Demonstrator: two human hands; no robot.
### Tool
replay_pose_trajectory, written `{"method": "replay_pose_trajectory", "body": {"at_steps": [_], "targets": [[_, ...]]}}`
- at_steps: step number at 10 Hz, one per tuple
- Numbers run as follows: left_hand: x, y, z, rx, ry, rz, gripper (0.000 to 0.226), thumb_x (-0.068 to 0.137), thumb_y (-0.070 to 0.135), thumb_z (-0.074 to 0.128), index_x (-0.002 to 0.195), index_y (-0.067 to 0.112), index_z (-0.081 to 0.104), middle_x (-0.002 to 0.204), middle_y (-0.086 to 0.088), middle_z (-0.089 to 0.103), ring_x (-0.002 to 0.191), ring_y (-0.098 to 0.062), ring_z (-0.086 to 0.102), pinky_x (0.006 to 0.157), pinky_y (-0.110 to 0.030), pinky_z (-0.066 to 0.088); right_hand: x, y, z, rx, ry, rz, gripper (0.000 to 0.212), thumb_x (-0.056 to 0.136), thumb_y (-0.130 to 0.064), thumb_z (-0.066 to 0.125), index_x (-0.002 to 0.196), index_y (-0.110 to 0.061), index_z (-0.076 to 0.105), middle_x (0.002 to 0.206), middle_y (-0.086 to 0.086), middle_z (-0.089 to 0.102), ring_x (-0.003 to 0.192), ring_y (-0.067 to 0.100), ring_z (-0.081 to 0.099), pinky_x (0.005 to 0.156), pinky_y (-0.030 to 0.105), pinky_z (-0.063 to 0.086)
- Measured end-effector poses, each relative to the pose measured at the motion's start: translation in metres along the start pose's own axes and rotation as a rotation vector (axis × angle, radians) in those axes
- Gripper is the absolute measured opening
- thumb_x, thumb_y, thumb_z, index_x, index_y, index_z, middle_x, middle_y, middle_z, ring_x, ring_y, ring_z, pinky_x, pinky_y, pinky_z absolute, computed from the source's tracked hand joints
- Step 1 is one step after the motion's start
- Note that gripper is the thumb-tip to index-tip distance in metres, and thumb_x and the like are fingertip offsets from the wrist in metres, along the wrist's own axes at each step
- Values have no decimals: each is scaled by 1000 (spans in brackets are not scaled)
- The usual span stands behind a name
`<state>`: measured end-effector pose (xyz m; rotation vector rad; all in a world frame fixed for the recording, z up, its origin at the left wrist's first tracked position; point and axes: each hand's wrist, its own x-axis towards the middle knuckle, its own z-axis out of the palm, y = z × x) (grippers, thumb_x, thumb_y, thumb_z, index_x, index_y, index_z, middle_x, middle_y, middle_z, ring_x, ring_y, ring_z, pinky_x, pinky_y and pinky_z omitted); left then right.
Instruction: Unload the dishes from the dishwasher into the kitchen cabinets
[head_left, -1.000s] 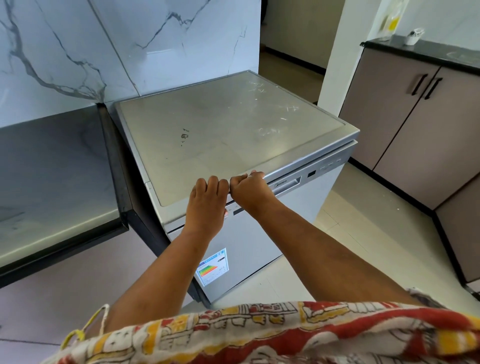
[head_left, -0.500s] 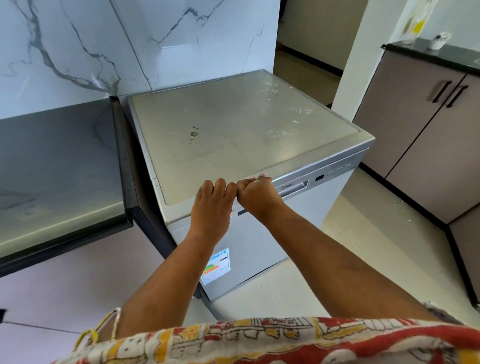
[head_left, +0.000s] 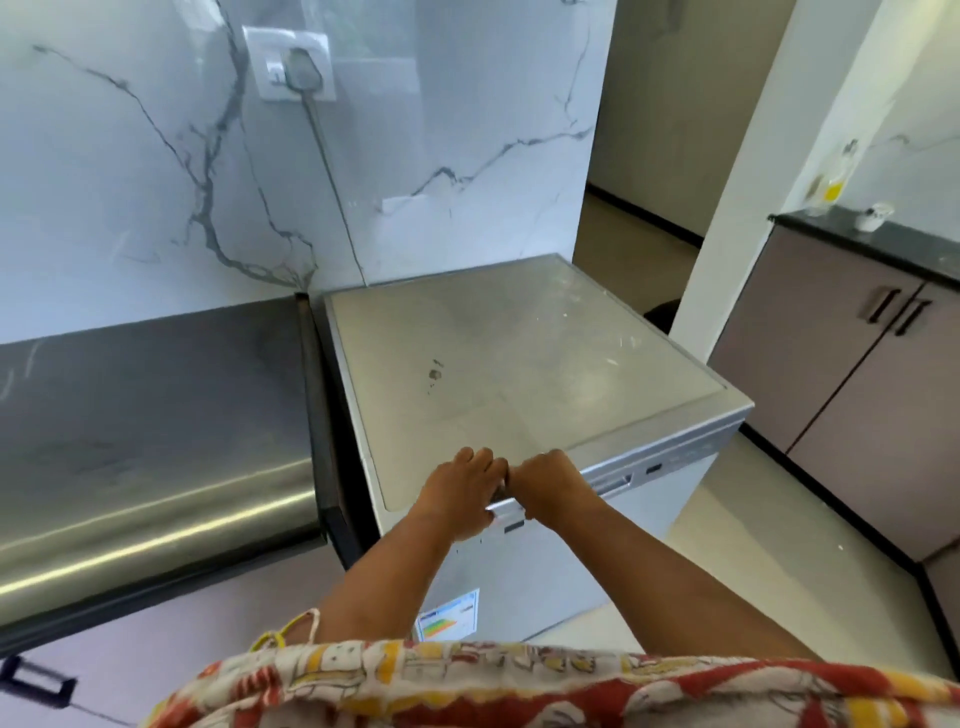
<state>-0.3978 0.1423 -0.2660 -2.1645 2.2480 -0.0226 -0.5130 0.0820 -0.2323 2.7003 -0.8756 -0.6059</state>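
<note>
Silver freestanding dishwasher stands door shut, just right of the dark glossy bench. Left hand and right hand meet, touching, at its top front edge. Fingers of both curl over the door's upper lip.

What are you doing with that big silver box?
A person has both hands on the top front edge of a silver dishwasher. The left hand and right hand sit side by side, fingers curled over the top of the door. The door looks shut or barely cracked, so no dishes show yet.
</note>
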Motion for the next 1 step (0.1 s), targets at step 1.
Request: {"method": "replay_pose_trajectory", "body": {"at_steps": [1], "targets": [[14, -15, -29, 61, -110, -3, 50, 90, 41, 53, 133, 19, 40, 134, -5, 48, 121, -25, 47, 99, -38, 40, -4, 23, -20, 12, -38, -46, 38, 90, -39, 58, 117, -13, 60, 113, 7, 63, 104, 26, 62, 81, 32, 46]]}}
